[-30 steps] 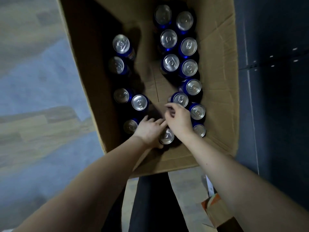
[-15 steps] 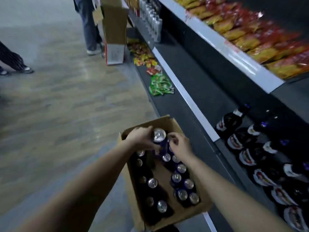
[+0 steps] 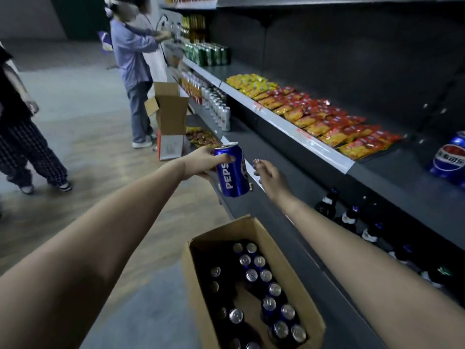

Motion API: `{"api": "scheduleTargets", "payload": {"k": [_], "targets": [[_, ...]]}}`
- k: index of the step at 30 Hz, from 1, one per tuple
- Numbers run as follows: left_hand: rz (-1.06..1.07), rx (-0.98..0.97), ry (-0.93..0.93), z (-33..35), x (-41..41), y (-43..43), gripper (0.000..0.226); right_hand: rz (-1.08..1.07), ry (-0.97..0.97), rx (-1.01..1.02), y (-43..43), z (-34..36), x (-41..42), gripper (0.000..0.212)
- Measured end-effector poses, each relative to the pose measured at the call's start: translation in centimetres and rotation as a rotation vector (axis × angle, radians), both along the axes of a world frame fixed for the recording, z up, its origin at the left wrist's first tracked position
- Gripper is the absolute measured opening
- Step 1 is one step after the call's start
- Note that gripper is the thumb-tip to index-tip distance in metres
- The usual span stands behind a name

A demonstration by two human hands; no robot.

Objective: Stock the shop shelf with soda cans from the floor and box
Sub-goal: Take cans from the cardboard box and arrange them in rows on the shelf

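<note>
The blue Pepsi can [image 3: 232,170] is in the air, in front of the shelves and above the far end of the cardboard box [image 3: 289,265]. It is nearly upright, the silver top leans a little to the left, and the white lettering runs along its side. The left hand [image 3: 201,163] grips it from the left: the fingers are curled round the body, w/ the fingertips on the front near the top. The right hand [image 3: 268,176] is just beside the can on the right, apart from it by a small gap. Its fingers are loosely bent and it holds nothing.

Below, the box stands open on the floor [image 3: 88,152], close to the bottom of the shelf unit. Inside it more cans [image 3: 266,290] stand upright, tops visible, in approx. two groups: a denser row on the right, fewer on the left, w/ bare cardboard btw. them.

To the right, the middle shelf [image 3: 289,127] carries yellow, orange and red snack packs [image 3: 327,122]. Farther right, on a dark shelf surface, stand two shelved Pepsi cans [image 3: 448,162]. The lower shelf holds dark bottles [image 3: 349,217]. Farther down the aisle are silver cans [image 3: 219,107] and, one level higher, green cans [image 3: 208,54].

A person in a light blue shirt [image 3: 133,59] stands at the shelves beside a second open box [image 3: 171,109]. At the left edge is a person in checked trousers [image 3: 22,147].
</note>
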State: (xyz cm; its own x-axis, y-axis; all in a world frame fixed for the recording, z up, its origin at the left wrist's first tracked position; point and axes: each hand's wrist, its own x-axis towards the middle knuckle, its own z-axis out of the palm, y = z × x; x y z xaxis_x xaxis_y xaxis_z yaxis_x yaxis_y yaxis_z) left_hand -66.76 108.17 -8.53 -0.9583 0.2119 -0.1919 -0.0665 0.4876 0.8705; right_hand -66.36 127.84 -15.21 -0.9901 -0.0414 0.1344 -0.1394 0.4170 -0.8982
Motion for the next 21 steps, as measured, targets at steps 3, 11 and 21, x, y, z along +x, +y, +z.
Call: {"api": "scheduleTargets", "payload": {"k": [3, 11, 21], "targets": [[-0.016, 0.08, 0.009, 1.1, 1.2, 0.3, 0.036, 0.049, 0.118, -0.087, -1.0, 2.9, 1.9, 0.057], [-0.046, 0.24, 0.065, 2.4, 4.2, 0.3, 0.017, 0.192, -0.048, -0.429, -3.1, 4.6, 5.5, 0.063], [-0.468, 0.319, -0.012, 4.8, 4.4, 5.8, 0.101, 0.477, -0.296, -0.711, 4.7, 6.3, 8.5, 0.071]]}}
